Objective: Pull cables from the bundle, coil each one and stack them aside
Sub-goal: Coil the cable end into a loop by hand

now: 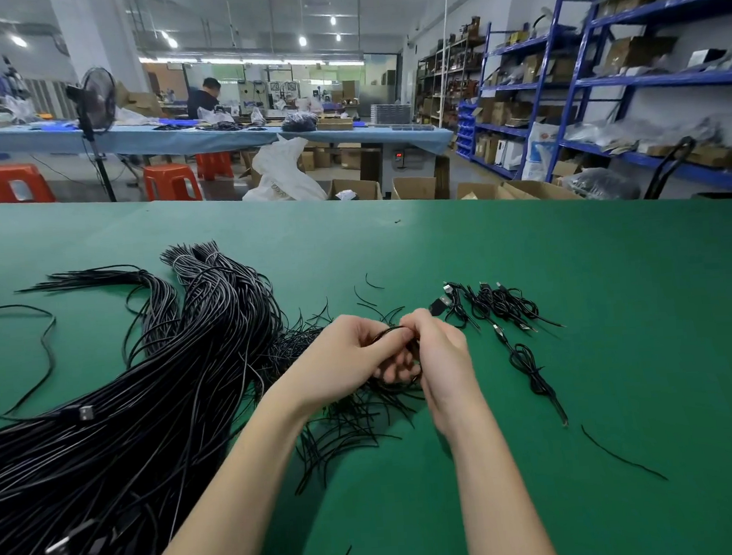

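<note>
Both forearms reach forward over the green table (pixel 526 244). The left hand (pixel 344 357) and the right hand (pixel 439 354) meet just right of the big cable bundle (pixel 147 401), fingers curled around one thin black cable (pixel 391 329). Coiled cables (pixel 500 304) lie further right of the bundle, with open green surface beyond them.

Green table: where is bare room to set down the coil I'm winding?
Bare green table lies right of the finished coils, and near the loose strand. Left of both hands, the bundle crowds everything; cut ends litter the patch under the left hand.
</note>
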